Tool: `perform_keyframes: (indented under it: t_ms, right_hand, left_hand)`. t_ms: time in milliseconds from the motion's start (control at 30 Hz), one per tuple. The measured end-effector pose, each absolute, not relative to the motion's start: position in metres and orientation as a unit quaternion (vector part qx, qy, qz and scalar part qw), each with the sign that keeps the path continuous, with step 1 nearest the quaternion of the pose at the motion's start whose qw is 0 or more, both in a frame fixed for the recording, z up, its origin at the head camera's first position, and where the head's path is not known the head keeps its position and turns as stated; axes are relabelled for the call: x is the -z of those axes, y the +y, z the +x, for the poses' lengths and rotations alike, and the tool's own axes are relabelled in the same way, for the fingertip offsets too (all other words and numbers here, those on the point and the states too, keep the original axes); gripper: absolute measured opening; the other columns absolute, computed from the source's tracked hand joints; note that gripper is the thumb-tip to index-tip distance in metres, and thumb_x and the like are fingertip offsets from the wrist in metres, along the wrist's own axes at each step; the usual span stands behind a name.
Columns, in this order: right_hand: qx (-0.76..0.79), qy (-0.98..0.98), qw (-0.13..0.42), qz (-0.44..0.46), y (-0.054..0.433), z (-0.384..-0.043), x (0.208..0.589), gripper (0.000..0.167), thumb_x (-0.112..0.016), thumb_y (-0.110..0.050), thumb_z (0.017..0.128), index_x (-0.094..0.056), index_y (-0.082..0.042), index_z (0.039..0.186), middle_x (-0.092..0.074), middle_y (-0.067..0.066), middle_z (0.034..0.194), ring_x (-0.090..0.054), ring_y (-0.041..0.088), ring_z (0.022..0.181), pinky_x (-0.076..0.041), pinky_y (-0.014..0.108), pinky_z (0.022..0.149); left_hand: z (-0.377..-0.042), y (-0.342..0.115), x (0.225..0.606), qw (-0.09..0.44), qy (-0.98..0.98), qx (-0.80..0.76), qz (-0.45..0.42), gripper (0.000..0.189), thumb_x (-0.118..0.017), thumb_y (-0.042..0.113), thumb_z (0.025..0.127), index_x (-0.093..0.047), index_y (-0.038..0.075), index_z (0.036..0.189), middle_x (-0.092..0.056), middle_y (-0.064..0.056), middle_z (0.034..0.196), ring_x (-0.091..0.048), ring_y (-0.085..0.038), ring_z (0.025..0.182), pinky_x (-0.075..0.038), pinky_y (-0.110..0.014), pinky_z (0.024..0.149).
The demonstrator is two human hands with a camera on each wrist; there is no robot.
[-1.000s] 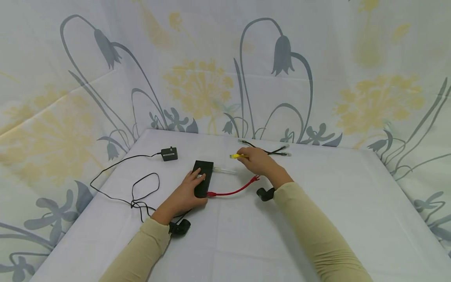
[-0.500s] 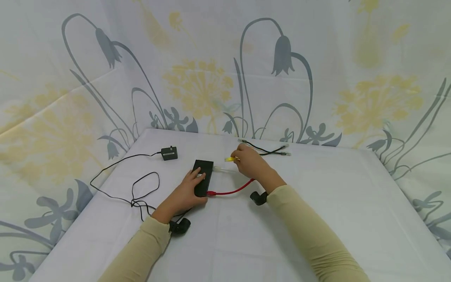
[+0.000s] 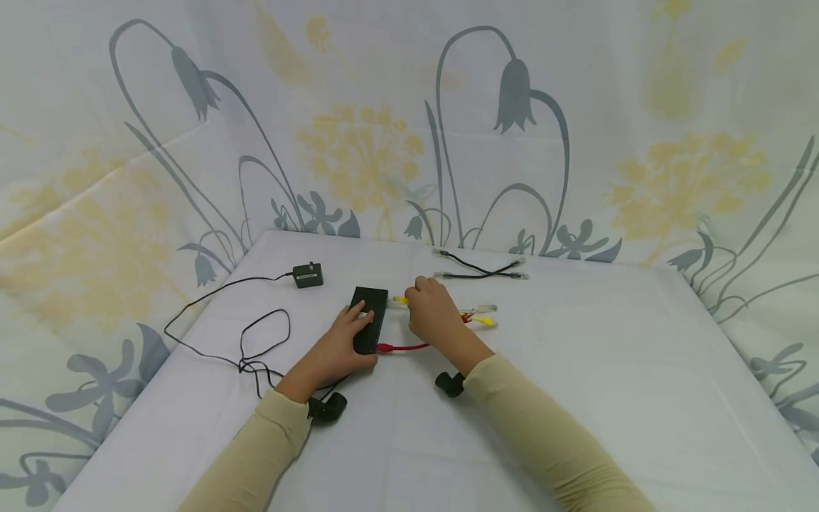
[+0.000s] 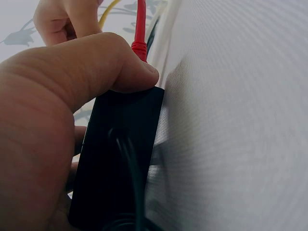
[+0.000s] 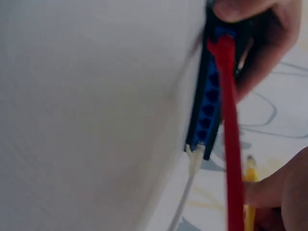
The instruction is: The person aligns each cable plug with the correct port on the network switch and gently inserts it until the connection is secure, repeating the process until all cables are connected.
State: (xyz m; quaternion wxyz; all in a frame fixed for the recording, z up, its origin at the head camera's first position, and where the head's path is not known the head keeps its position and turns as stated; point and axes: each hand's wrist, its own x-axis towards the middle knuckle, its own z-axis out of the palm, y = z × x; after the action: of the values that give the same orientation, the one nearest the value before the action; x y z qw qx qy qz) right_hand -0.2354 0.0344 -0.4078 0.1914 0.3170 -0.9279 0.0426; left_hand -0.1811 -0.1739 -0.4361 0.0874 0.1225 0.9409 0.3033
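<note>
A wide passage is extending across the white cloth-covered table (image 3: 652,370) right of the beige right sleeve (image 3: 544,430), a narrower one running between the small black plastic power adapter (image 3: 308,275) and the flat black rectangular box (image 3: 370,336). Left of the left hand (image 3: 335,355) the thin looped black cord (image 3: 244,366) is obstructing the surface, while two crossed short black cables (image 3: 491,273) are lying beyond the right hand (image 3: 431,313). A red cable (image 5: 232,125) and a translucent whitish plug (image 5: 195,159) are bounding the exposed blue sockets (image 5: 207,109), the right hand with its slim yellow cable (image 5: 250,169) occupying the approach.
</note>
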Motion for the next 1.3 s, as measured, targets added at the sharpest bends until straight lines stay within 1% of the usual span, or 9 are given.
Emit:
perform_keyframes:
  t_ms: [133, 233, 333, 500, 633, 700, 867, 1100, 1300]
  right_hand:
    - [-0.04, -0.929, 0.222, 0.293, 0.03, -0.23, 0.413, 0.005, -0.063, -0.006, 0.085, -0.067, -0.005, 0.083, -0.054, 0.007, 0.074, -0.05, 0.021, 0.067, -0.042, 0.034, 0.062]
    - [-0.034, -0.935, 0.221, 0.275, 0.028, -0.229, 0.414, 0.005, -0.064, -0.008, 0.085, -0.067, -0.006, 0.082, -0.055, 0.006, 0.073, -0.052, 0.022, 0.066, -0.039, 0.034, 0.062]
    - [-0.037, -0.946, 0.185, 0.265, 0.026, -0.227, 0.413, 0.005, -0.065, -0.012, 0.086, -0.068, -0.008, 0.085, -0.057, 0.004, 0.074, -0.054, 0.021, 0.069, -0.04, 0.033, 0.064]
    - [-0.066, -0.958, 0.102, 0.258, 0.024, -0.223, 0.412, 0.009, -0.065, -0.012, 0.086, -0.07, -0.008, 0.092, -0.06, 0.003, 0.081, -0.056, 0.019, 0.075, -0.048, 0.032, 0.066]
    - [-0.096, -0.962, 0.047, 0.251, 0.023, -0.222, 0.413, 0.011, -0.065, -0.012, 0.089, -0.07, -0.009, 0.097, -0.059, 0.004, 0.084, -0.057, 0.018, 0.073, -0.051, 0.032, 0.064]
    - [-0.105, -0.962, 0.027, 0.251, 0.022, -0.221, 0.413, 0.012, -0.064, -0.013, 0.09, -0.071, -0.009, 0.099, -0.06, 0.004, 0.085, -0.057, 0.018, 0.072, -0.052, 0.033, 0.065]
    - [-0.121, -0.956, 0.011, 0.266, 0.021, -0.22, 0.415, 0.014, -0.065, -0.014, 0.09, -0.072, -0.008, 0.101, -0.062, 0.006, 0.086, -0.059, 0.019, 0.074, -0.053, 0.035, 0.07]
    - [-0.123, -0.952, 0.002, 0.279, 0.02, -0.219, 0.42, 0.015, -0.065, -0.014, 0.09, -0.073, -0.008, 0.101, -0.065, 0.007, 0.089, -0.063, 0.022, 0.077, -0.054, 0.037, 0.072]
    - [-0.114, -0.954, -0.011, 0.276, 0.019, -0.219, 0.422, 0.016, -0.064, -0.014, 0.09, -0.074, -0.009, 0.102, -0.066, 0.007, 0.091, -0.063, 0.022, 0.079, -0.053, 0.037, 0.073]
  left_hand:
    - [-0.182, -0.173, 0.435, 0.086, 0.942, -0.301, 0.123, 0.086, -0.075, 0.035, 0.08, -0.033, 0.014, 0.152, -0.013, -0.004, 0.164, -0.002, -0.033, 0.152, -0.026, -0.058, 0.114]
    - [-0.183, -0.173, 0.434, 0.086, 0.941, -0.303, 0.123, 0.086, -0.075, 0.034, 0.08, -0.033, 0.014, 0.152, -0.013, -0.005, 0.164, -0.002, -0.034, 0.152, -0.026, -0.058, 0.114]
    - [-0.183, -0.173, 0.434, 0.087, 0.94, -0.306, 0.122, 0.086, -0.075, 0.034, 0.08, -0.033, 0.014, 0.152, -0.014, -0.005, 0.164, -0.002, -0.034, 0.152, -0.026, -0.058, 0.114]
    - [-0.183, -0.173, 0.434, 0.087, 0.94, -0.306, 0.123, 0.086, -0.075, 0.034, 0.08, -0.033, 0.014, 0.152, -0.014, -0.005, 0.164, -0.003, -0.034, 0.151, -0.026, -0.058, 0.114]
    - [-0.183, -0.173, 0.435, 0.083, 0.94, -0.307, 0.126, 0.086, -0.075, 0.033, 0.08, -0.034, 0.013, 0.152, -0.014, -0.006, 0.164, -0.003, -0.035, 0.151, -0.026, -0.058, 0.114]
    - [-0.183, -0.173, 0.436, 0.08, 0.94, -0.305, 0.129, 0.086, -0.075, 0.034, 0.08, -0.033, 0.014, 0.152, -0.014, -0.005, 0.164, -0.003, -0.034, 0.151, -0.026, -0.057, 0.114]
    - [-0.184, -0.175, 0.438, 0.074, 0.941, -0.303, 0.133, 0.085, -0.074, 0.035, 0.08, -0.033, 0.015, 0.152, -0.013, -0.004, 0.164, -0.002, -0.033, 0.152, -0.026, -0.056, 0.115]
    - [-0.183, -0.176, 0.439, 0.074, 0.939, -0.309, 0.134, 0.085, -0.074, 0.034, 0.08, -0.034, 0.015, 0.152, -0.013, -0.004, 0.164, -0.002, -0.034, 0.152, -0.026, -0.056, 0.115]
    - [-0.183, -0.177, 0.438, 0.075, 0.939, -0.307, 0.136, 0.085, -0.074, 0.035, 0.08, -0.033, 0.014, 0.152, -0.014, -0.005, 0.164, -0.003, -0.035, 0.151, -0.027, -0.057, 0.114]
